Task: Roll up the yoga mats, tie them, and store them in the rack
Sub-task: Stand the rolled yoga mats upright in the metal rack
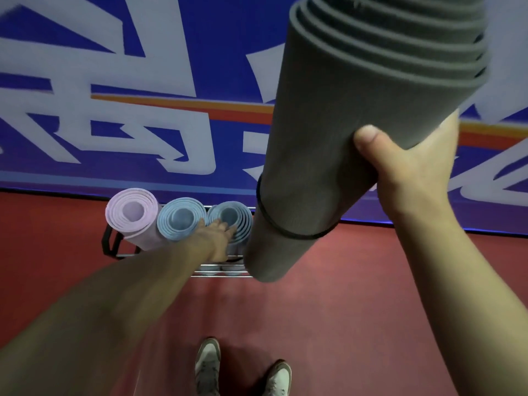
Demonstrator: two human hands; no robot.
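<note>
My right hand (405, 167) grips a rolled grey yoga mat (337, 115) held upright, with a black band (285, 228) tied around its lower part. Its bottom end hangs just above the right side of the metal rack (110, 241). A pink rolled mat (133, 215) and two blue rolled mats (180, 221) (231, 217) stand upright in the rack. My left hand (217, 235) reaches down with fingers spread and rests against the right blue mat.
The rack stands on red floor (357, 310) against a blue wall banner (114, 95) with large white characters. My two feet in light sneakers (208, 367) show at the bottom.
</note>
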